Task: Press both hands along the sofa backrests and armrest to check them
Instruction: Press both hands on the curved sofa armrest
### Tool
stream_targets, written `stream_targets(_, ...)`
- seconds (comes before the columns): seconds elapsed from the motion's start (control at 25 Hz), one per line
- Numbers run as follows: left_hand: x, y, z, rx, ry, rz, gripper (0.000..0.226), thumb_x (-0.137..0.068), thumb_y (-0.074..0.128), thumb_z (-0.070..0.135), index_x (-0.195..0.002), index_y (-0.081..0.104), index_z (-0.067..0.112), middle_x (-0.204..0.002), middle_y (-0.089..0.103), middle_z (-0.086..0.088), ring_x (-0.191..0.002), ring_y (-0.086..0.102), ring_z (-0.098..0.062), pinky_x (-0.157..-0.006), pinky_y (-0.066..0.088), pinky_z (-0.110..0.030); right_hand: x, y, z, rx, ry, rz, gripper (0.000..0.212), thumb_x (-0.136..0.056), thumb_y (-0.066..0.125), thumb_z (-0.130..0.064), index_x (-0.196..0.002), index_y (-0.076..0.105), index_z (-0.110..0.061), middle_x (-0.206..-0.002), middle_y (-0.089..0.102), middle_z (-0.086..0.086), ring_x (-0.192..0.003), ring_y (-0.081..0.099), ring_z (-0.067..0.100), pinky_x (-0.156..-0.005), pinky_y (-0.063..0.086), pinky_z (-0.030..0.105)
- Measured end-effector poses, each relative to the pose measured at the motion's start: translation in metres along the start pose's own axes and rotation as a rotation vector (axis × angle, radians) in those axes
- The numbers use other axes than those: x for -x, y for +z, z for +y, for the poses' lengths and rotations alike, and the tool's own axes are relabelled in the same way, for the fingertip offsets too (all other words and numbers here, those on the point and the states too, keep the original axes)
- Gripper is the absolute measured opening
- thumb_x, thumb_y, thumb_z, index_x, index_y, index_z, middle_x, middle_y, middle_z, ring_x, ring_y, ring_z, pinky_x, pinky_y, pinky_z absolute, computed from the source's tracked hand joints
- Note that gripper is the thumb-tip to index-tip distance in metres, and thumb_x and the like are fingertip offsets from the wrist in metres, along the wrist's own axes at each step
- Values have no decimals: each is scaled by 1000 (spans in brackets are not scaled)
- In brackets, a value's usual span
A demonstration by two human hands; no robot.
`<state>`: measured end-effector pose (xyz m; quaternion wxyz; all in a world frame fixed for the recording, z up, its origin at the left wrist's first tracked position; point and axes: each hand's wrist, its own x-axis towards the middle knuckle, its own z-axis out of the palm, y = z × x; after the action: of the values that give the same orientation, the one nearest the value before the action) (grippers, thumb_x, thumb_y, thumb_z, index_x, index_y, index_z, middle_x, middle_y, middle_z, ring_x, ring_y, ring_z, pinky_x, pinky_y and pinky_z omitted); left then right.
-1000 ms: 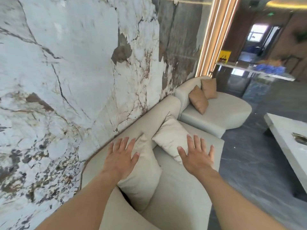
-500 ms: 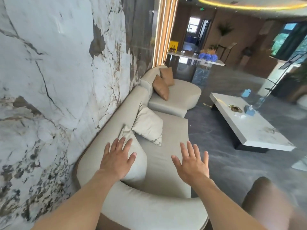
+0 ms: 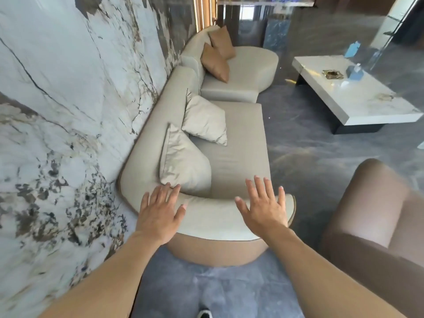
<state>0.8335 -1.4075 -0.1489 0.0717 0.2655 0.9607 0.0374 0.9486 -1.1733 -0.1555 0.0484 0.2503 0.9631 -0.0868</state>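
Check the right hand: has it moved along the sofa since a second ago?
Yes. The right hand has come back off the seat by the cushions onto the near curved armrest.

– Where are the hands?
– Left hand (image 3: 160, 214) and right hand (image 3: 263, 207), fingers spread, lie over the beige sofa's curved armrest (image 3: 213, 216).
– And behind it?
– Two cream cushions (image 3: 183, 161) lean on the backrest (image 3: 151, 134), against the marble wall (image 3: 68, 88).

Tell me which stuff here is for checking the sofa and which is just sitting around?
For the job:
left hand
right hand
armrest
backrest

Just sitting around:
two cream cushions
two brown cushions
coffee table
brown chair
marble wall
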Motion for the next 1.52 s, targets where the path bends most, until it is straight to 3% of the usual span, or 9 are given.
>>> stream_targets(0.4, -35, 100, -34, 58, 55, -131, 61, -96, 18, 49, -152, 9, 26, -161, 9, -4, -148, 2, -24, -119, 5, -47, 1, 106, -18, 64, 45, -182, 71, -91, 4, -64, -153, -5, -29, -162, -13, -6, -146, -20, 17, -113, -19, 49)
stream_targets(0.6, -90, 167, -46, 45, 119, -96, 68, -91, 8, 57, -149, 21, 25, -158, 22, -3, -146, 10, -26, -119, 8, -49, -42, 167, -16, 38, 85, -170, 72, -90, 3, -64, -153, -3, -30, -162, -12, -6, -146, -20, 17, -114, -19, 48)
stream_targets(0.76, -111, 204, -45, 28, 118, -74, 70, -87, 13, 59, -145, 31, 24, -154, 31, -1, -145, 15, -27, -116, 10, -53, -59, 206, -8, -23, 136, -82, 74, -87, -1, -65, -153, -1, -31, -162, -11, -8, -146, -19, 15, -111, -25, 46)
stream_targets(0.92, -112, 229, -37, -7, 99, 43, 61, -86, 31, 53, -137, 42, 22, -147, 44, -6, -139, 29, -32, -114, 16, -57, -67, 236, -6, -46, 123, 4, 71, -90, 10, -65, -153, 9, -32, -163, 4, -7, -149, -5, 16, -117, -11, 48)
stream_targets(1.12, -112, 239, -40, -8, 86, 146, 60, -85, 32, 51, -137, 42, 23, -146, 44, -5, -139, 30, -31, -115, 13, -56, -67, 250, -5, -39, 98, 200, 66, -93, 26, -57, -149, 32, -24, -156, 32, 2, -145, 24, 26, -116, 8, 53)
stream_targets(1.32, -112, 237, -41, -32, 82, 122, 63, -86, 29, 51, -145, 34, 26, -154, 34, -2, -144, 21, -29, -117, 6, -57, -67, 251, -5, -16, 87, 223, 66, -93, 27, -55, -148, 34, -21, -155, 35, 5, -144, 26, 28, -116, 13, 56)
stream_targets(1.52, -121, 238, -41, -17, 86, 102, 62, -86, 33, 50, -143, 38, 27, -152, 39, -1, -143, 25, -28, -117, 9, -56, -76, 255, 0, 40, 55, 232, 67, -93, 27, -55, -147, 36, -17, -153, 37, 8, -142, 29, 31, -113, 19, 58)
